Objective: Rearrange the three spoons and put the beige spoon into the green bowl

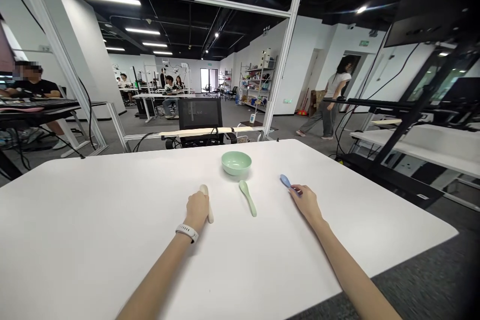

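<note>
My left hand (197, 208), with a pale band on its wrist, is closed on a cream spoon (210, 214) at the table's middle; the fingertips are hidden behind the hand. Over to the right, my right hand (307, 202) pinches the handle of a blue spoon (285, 180), whose bowl end points away from me. Between the two hands a light green spoon (247, 198) lies on the tabletop, touched by neither. Just beyond it stands a green bowl (236, 164), upright, with nothing visible inside.
The white table (112, 240) has a metal frame (279, 70) at its far edge. Behind that is a black chair (200, 115). A person (335, 92) walks at the back right, and another person (33, 85) sits at the far left. A dark stand (397, 130) is to the right.
</note>
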Demonstrator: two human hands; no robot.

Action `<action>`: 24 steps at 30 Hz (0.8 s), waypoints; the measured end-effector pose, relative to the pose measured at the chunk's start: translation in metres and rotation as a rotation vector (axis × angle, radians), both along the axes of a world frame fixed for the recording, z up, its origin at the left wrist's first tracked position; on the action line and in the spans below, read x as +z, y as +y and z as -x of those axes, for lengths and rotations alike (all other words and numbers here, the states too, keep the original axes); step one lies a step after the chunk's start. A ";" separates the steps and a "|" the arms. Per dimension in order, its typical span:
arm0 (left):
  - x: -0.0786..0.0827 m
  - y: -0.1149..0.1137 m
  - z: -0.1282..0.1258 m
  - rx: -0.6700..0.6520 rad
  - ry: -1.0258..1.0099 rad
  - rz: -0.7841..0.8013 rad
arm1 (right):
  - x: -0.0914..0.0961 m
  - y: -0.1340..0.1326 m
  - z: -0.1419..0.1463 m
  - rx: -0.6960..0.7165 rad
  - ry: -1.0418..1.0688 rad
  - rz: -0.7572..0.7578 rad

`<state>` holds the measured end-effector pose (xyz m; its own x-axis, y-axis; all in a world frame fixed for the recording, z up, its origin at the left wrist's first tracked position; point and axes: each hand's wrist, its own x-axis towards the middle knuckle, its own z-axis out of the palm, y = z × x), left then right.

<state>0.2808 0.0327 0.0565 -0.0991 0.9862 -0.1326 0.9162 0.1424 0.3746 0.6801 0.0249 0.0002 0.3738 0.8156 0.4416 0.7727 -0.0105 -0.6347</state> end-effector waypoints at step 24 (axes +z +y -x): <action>0.011 0.000 0.005 -0.015 0.073 0.087 | -0.005 -0.001 -0.003 -0.029 -0.016 -0.016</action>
